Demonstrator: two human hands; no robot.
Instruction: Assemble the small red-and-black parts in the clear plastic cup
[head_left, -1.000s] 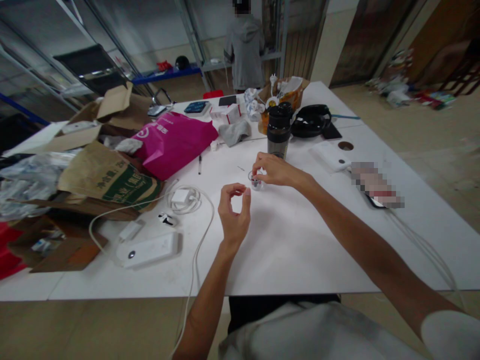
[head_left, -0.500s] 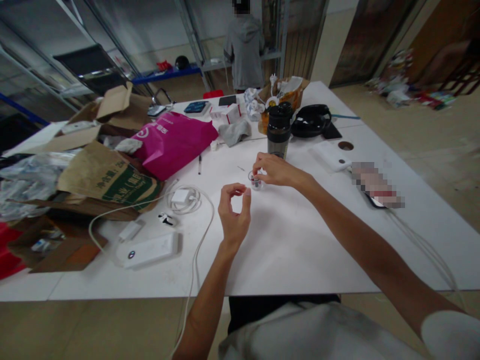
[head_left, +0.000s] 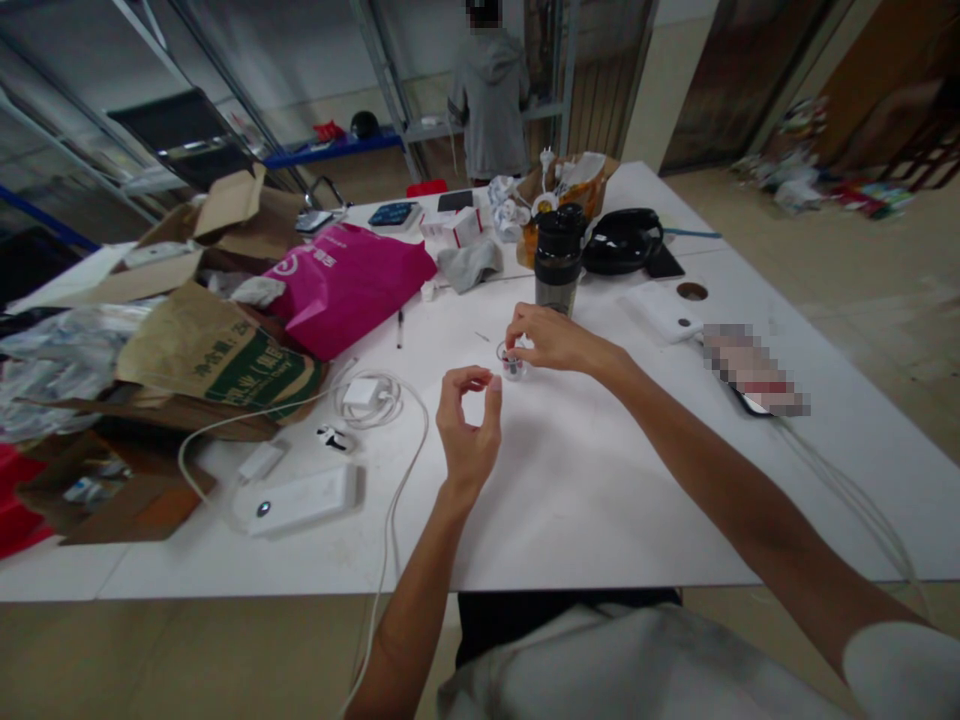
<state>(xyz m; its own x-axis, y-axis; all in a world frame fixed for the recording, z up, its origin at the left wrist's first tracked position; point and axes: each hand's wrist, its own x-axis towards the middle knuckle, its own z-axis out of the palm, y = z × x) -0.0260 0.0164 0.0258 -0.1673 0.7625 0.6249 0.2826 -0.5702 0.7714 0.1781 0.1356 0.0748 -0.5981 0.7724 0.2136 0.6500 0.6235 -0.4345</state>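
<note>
A small clear round container (head_left: 513, 369) with dark and reddish bits inside stands on the white table. My right hand (head_left: 546, 338) is over it, its bent fingertips together at the container's rim. Whether they grip the rim or something inside cannot be made out. Just to the left, my left hand (head_left: 469, 425) is raised above the table, thumb and forefinger meeting in a ring. Anything between those tips is too small to see. Behind the container lies a thin, needle-like piece (head_left: 482, 337). A dark drink bottle (head_left: 557, 262) stands behind my right hand.
Left on the table are a pink bag (head_left: 352, 285), cardboard boxes (head_left: 142, 505), a white charger (head_left: 364, 393) with cable, a power bank (head_left: 304, 500) and a pen (head_left: 400, 328). A black case (head_left: 622, 240) and a phone (head_left: 754, 375) lie right. A person (head_left: 489, 100) stands beyond.
</note>
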